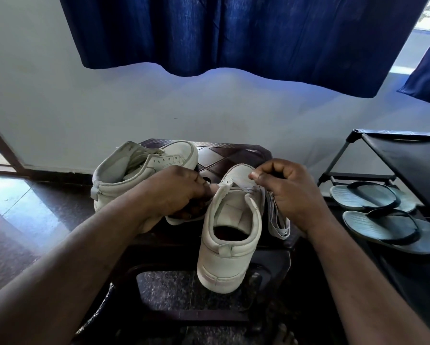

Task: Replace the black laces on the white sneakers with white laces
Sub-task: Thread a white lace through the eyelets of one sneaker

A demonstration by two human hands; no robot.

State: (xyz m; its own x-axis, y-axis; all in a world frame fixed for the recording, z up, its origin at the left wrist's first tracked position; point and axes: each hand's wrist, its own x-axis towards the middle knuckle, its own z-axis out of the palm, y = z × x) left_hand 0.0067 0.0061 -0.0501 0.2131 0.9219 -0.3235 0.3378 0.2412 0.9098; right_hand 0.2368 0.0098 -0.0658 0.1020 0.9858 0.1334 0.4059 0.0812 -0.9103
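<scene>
White lace is pinched by the right hand for threading; left hand grips the near sneaker, steadying it.

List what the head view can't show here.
1. Eyelets of near sneaker, head view: covered by left hand and right hand.
2. What the left hand grips, head view: hidden behind its own knuckles.
3. Upper part of white lace, head view: buried in right hand's curled fingers.

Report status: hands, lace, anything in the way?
Left hand grips near sneaker at eyelet edge. Right hand pinches white lace, slack hanging beside it. Far sneaker unlaced. Nothing in the way.
</scene>
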